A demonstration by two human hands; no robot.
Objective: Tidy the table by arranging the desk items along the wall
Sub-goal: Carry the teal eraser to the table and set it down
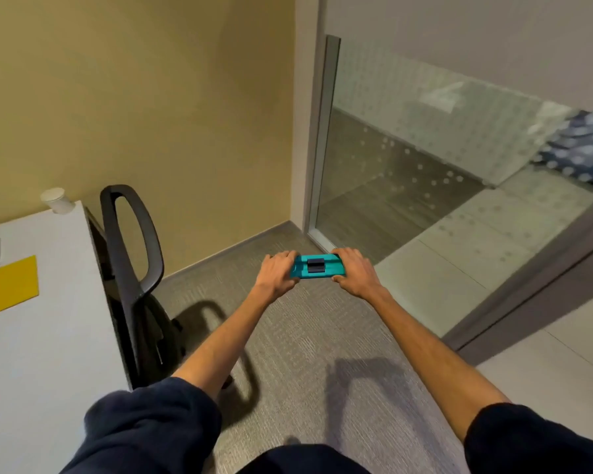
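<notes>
1. Dark sleeves (pixel 151 425) sit nearest you, reaching out over the carpet (pixel 305 354).
2. Your left hand (pixel 276 270) and right hand (pixel 355 271) each grip one end of the teal item (pixel 317 266), its long axis running left-right.
3. Well left lie the counter (pixel 48 336) and wall (pixel 134 97), nearer your left hand.

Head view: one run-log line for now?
item: teal device | left hand: holds left end | right hand: holds right end | position: above carpet
</notes>
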